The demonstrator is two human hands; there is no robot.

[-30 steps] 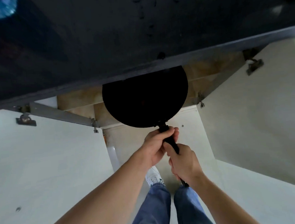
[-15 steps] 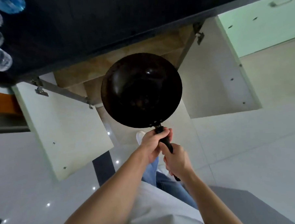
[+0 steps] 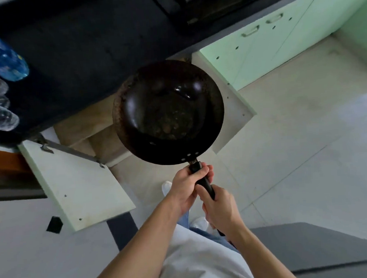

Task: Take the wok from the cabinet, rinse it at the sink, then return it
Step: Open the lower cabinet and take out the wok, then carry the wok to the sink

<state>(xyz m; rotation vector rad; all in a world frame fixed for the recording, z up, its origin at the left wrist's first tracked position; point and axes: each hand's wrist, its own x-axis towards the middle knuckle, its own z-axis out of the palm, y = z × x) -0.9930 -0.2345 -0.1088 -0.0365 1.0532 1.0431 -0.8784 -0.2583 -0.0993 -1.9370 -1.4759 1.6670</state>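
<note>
From the head view, we hold the wok point(image 3: 168, 112) in the air by its long black handle point(image 3: 203, 182), with both hands stacked along it. The bowl lies ahead of the grip and a little to the left, up and away from our body, so the long axis runs from our right hand point(image 3: 220, 210) at the tail of the handle, through our left hand point(image 3: 187, 186), out to the bowl. The left hand is the nearer one to the bowl, clenched around the handle just behind the rivets; the right hand is wrapped tight around the handle just behind it, touching or nearly touching the left. Neither hand has any slack that we can see.

The wok's dark, mottled inside faces us. Beyond the bowl, on the far side from the grip, stands the open cabinet point(image 3: 97, 123) under the black counter point(image 3: 79, 48), with one door point(image 3: 75, 185) swung out to the left of our hands. No sink shows, so we judge the next move is to carry the wok to it, bowl leading, with the weight well ahead of both fists.
</note>
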